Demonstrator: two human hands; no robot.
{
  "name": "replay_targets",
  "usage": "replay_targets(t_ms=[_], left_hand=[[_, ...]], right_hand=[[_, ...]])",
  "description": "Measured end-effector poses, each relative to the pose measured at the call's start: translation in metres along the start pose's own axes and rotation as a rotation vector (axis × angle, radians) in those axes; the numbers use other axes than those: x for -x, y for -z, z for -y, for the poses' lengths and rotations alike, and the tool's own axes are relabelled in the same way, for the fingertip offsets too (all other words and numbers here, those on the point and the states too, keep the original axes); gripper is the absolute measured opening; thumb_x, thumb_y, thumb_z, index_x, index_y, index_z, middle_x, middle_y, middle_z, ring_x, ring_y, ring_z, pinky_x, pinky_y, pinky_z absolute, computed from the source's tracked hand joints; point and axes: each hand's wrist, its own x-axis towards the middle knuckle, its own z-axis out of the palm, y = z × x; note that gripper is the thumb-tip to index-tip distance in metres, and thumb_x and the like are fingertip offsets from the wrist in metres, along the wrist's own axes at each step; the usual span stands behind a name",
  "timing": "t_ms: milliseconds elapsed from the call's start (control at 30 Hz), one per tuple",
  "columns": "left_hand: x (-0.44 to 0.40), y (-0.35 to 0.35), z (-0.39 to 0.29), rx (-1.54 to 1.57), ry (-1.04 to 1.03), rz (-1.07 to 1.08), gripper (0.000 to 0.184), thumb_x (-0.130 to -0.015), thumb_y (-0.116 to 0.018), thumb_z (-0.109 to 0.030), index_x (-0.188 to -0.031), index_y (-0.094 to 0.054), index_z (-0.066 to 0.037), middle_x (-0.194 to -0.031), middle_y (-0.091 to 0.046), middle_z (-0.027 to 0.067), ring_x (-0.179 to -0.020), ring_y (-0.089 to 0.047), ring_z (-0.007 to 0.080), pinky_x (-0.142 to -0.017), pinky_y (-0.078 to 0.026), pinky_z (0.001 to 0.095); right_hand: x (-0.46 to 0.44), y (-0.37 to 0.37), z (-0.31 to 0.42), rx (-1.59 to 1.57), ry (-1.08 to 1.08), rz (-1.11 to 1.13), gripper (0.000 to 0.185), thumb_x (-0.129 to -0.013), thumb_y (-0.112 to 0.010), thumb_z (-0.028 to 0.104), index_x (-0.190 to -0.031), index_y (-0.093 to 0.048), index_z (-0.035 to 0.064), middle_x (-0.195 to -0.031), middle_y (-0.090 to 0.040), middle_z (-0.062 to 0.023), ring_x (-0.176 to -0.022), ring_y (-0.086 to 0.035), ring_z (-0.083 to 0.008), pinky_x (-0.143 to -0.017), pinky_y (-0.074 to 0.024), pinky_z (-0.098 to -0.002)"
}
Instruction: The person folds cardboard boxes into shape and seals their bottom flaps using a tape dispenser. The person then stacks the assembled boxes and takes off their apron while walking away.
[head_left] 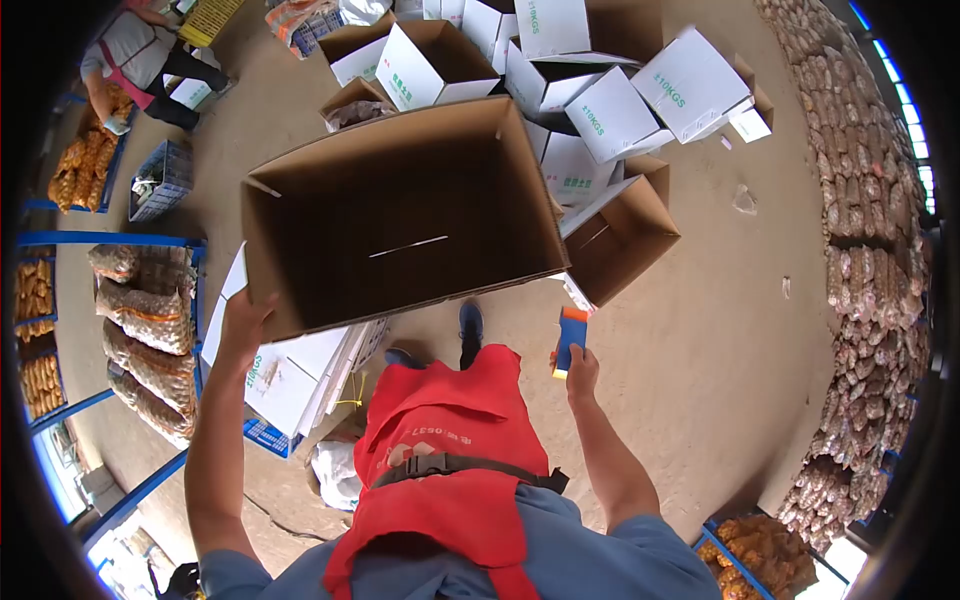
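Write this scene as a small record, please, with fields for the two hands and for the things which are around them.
Left hand: grips the near left corner of a large open cardboard box
Right hand: holds a blue and orange tool
Box: brown inside, mouth toward the camera
Beyond the box: heap of white boxes, several open
Far right: stacked filled sacks
Upper left: another person beside orange bags

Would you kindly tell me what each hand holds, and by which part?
The left hand grips an open brown cardboard box by its near left corner; the right hand, a blue and orange handheld tool by its near end.
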Motion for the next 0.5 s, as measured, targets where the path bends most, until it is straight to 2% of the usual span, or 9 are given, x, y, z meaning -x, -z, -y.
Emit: replay_targets(t_ms=[67, 133, 200, 300, 333, 367, 433, 467, 500], left_hand=[[-0.043, -0.062, -0.042, 0.042, -0.079, 0.025, 0.040, -0.098, -0.069, -0.025, -0.125, -0.069, 0.005, -0.102, -0.073, 0.0062, -0.084, -0.067, 0.0122, -0.078, -0.055, 0.0307], [-0.085, -0.108, -0.084, -0.117, -0.063, 0.073, 0.038, -0.096, -0.070, -0.026, -0.121, -0.073, 0.002, -0.092, -0.074, 0.0074, -0.073, -0.067, 0.0119, -0.066, -0.053, 0.0330], [-0.111, -0.159, -0.129, -0.177, -0.231, -0.044, 0.041, -0.095, -0.071, -0.031, -0.118, -0.073, 0.003, -0.092, -0.074, 0.0116, -0.084, -0.071, 0.0148, -0.070, -0.055, 0.0296], [-0.109, -0.190, -0.184, 0.575, -0.275, -0.088, 0.041, -0.105, -0.057, -0.032, -0.131, -0.064, 0.000, -0.123, -0.072, 0.0165, -0.121, -0.070, 0.0265, -0.097, -0.060, 0.0389], [-0.097, -0.190, -0.185, 0.645, -0.321, -0.038, 0.040, -0.107, -0.055, -0.031, -0.129, -0.064, 0.001, -0.123, -0.072, 0.0163, -0.118, -0.070, 0.0249, -0.096, -0.060, 0.0389], [-0.084, -0.187, -0.172, 0.542, -0.404, 0.039, 0.039, -0.108, -0.054, -0.030, -0.128, -0.065, 0.001, -0.121, -0.073, 0.0161, -0.113, -0.072, 0.0245, -0.095, -0.059, 0.0386], [-0.051, -0.188, -0.119, 0.259, -0.372, 0.158, 0.036, -0.109, -0.056, -0.030, -0.126, -0.067, -0.001, -0.109, -0.077, 0.0104, -0.102, -0.074, 0.0196, -0.092, -0.058, 0.0345], [-0.034, -0.186, -0.089, -0.130, -0.289, 0.104, 0.034, -0.105, -0.061, -0.032, -0.122, -0.071, -0.005, -0.108, -0.079, 0.0104, -0.103, -0.075, 0.0196, -0.093, -0.057, 0.0341], [-0.028, -0.186, -0.041, -0.316, -0.235, 0.052, 0.030, -0.101, -0.066, -0.030, -0.118, -0.074, -0.008, -0.109, -0.079, 0.0119, -0.105, -0.075, 0.0237, -0.094, -0.057, 0.0351]], right_hand=[[0.002, 0.017, 0.003, -0.003, 0.004, -0.025, 0.033, -0.104, -0.056, 0.025, -0.099, -0.063, -0.0066, -0.082, -0.073, -0.0170, -0.067, -0.073, -0.0243, -0.063, -0.0611, -0.0365], [0.005, 0.028, 0.000, 0.012, -0.009, -0.020, 0.033, -0.104, -0.056, 0.026, -0.099, -0.063, -0.0062, -0.081, -0.073, -0.0172, -0.067, -0.073, -0.0244, -0.063, -0.0610, -0.0365], [-0.002, 0.036, -0.002, 0.022, 0.039, 0.009, 0.032, -0.104, -0.056, 0.026, -0.099, -0.062, -0.0054, -0.080, -0.073, -0.0168, -0.067, -0.073, -0.0242, -0.063, -0.0607, -0.0361], [-0.009, 0.039, 0.004, 0.055, 0.086, 0.077, 0.032, -0.105, -0.056, 0.027, -0.102, -0.062, -0.0041, -0.083, -0.073, -0.0163, -0.066, -0.073, -0.0241, -0.064, -0.0603, -0.0357], [-0.012, 0.040, 0.002, 0.049, 0.094, 0.081, 0.032, -0.105, -0.056, 0.028, -0.102, -0.062, -0.0039, -0.083, -0.073, -0.0163, -0.066, -0.072, -0.0242, -0.063, -0.0603, -0.0360], [-0.016, 0.042, 0.003, 0.043, 0.104, 0.081, 0.033, -0.105, -0.056, 0.028, -0.102, -0.063, -0.0037, -0.084, -0.073, -0.0163, -0.066, -0.072, -0.0242, -0.063, -0.0604, -0.0364], [-0.023, 0.048, 0.002, 0.073, 0.091, 0.107, 0.034, -0.106, -0.056, 0.030, -0.103, -0.063, -0.0035, -0.084, -0.073, -0.0165, -0.066, -0.072, -0.0244, -0.062, -0.0604, -0.0368], [-0.028, 0.052, -0.004, 0.087, 0.088, 0.120, 0.034, -0.106, -0.057, 0.030, -0.102, -0.063, -0.0035, -0.084, -0.073, -0.0166, -0.066, -0.073, -0.0246, -0.062, -0.0605, -0.0368], [-0.033, 0.056, -0.009, 0.101, 0.087, 0.137, 0.034, -0.106, -0.057, 0.030, -0.102, -0.062, -0.0035, -0.084, -0.074, -0.0166, -0.066, -0.073, -0.0248, -0.062, -0.0607, -0.0368]])
